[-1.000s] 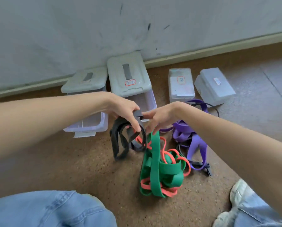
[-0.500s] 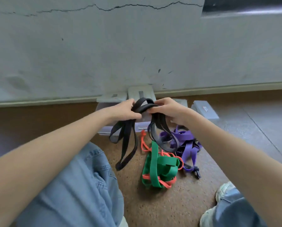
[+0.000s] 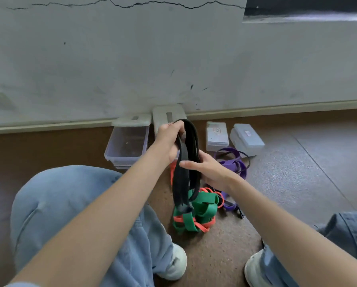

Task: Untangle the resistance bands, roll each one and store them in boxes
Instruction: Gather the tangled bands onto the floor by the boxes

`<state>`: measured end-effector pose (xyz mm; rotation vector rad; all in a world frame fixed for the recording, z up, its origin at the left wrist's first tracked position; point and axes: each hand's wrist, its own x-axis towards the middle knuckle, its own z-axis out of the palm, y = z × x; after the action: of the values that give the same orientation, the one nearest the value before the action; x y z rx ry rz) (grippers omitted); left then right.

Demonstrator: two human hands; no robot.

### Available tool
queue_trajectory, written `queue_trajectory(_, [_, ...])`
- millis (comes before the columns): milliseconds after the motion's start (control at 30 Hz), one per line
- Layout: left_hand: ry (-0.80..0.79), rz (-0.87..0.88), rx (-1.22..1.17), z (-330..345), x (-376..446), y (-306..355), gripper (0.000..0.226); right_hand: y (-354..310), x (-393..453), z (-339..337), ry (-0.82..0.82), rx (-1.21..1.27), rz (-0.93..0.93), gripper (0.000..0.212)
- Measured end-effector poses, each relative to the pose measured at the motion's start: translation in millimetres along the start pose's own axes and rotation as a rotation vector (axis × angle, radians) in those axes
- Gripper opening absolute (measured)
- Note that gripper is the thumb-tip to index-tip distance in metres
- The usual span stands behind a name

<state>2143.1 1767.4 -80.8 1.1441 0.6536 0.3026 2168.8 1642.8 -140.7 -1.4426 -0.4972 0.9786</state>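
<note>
Black resistance band [image 3: 187, 162]: flat, matte rubber strap gathered into a long narrow loop, hanging upright between my hands above the pile; its lower end twists just over the green band.
Left hand [image 3: 169, 141]: my fingers are curled round the top bend of the black loop, thumb side toward the wall.
Right hand [image 3: 206, 169]: lower down, my thumb lies across the front of the strands and my fingers wrap behind, pinching them together.
Green band [image 3: 200, 208]: wide, smooth ribbon, folded in loose knots on the floor, laced through with a thin orange band [image 3: 196, 224].
Purple band [image 3: 233, 162]: glossy loops on the floor just right of my right hand, touching the pile.
Open box [image 3: 127, 146]: clear plastic tub, rectangular, lid [image 3: 132, 122] propped behind it against the wall.
Closed boxes [image 3: 217, 135]: two small frosted cases side by side near the skirting.
Floor [image 3: 225, 249]: speckled brown, grainy.
Knees: pale denim [image 3: 70, 204], white shoes.
</note>
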Motion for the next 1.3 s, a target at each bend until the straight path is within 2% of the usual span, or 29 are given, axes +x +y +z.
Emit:
queue_trajectory(133, [0.048,-0.129,-0.1,26.5,17.1,-29.1,0.009,25.6,-2.5,-15.2,0.178,-0.035,-0.022,0.076])
queue_trajectory(333, [0.089,-0.272,-0.102,77.5,45.7,-76.0,0.025,58.2,-7.9,-62.3,0.562,-0.291,-0.128,0.078])
queue_trajectory(467, [0.043,-0.333,-0.088,121.1,64.7,-103.3,0.037,78.0,-13.7,-106.2,0.763,-0.545,-0.069,0.06])
queue_trajectory(533, [-0.033,-0.373,-0.044,144.4,72.2,-118.4,0.031,86.5,-16.0,-129.9,0.808,-0.651,0.034,0.054])
queue_trajectory(633, [-0.238,-0.454,0.029,168.8,82.4,-140.1,0.016,97.2,-19.4,-172.1,0.933,-0.734,0.188,0.047])
queue_trajectory(700, [-0.337,-0.469,0.167,174.1,92.9,-158.5,0.027,103.1,-21.0,-201.9,0.99,-0.781,0.271,0.047])
queue_trajectory(767, [-0.339,-0.429,0.345,170.9,105.9,-179.3,0.04,108.8,-18.7,-232.1,1.013,-0.854,0.35,0.048])
queue_trajectory(867, [-0.276,-0.308,0.62,156.7,126.5,-208.3,0.036,116.7,-8.4,-275.8,0.991,-0.966,0.45,0.048])
queue_trajectory(1033, [-0.287,-0.134,0.919,129.8,152.8,-237.9,0.036,139.6,16.8,-314.5,0.799,-1.17,0.786,0.087])
queue_trajectory(1100, [-0.322,-0.083,0.998,120.1,157.1,-246.7,0.038,154.8,27.5,-308.7,0.754,-1.254,0.736,0.084])
queue_trajectory(1167, [-0.386,-0.008,1.062,114.2,157.9,-253.0,0.04,167.3,38.0,-297.3,0.768,-1.237,0.572,0.067])
queue_trajectory(1233, [-0.419,0.098,1.088,109.9,155.6,-254.5,0.04,172.5,50.3,-284.7,0.755,-1.003,0.418,0.051])
queue_trajectory(1300, [-0.37,0.208,1.085,102.9,147.7,-252.0,0.037,178.0,61.2,-268.5,0.629,-0.763,0.423,0.048])
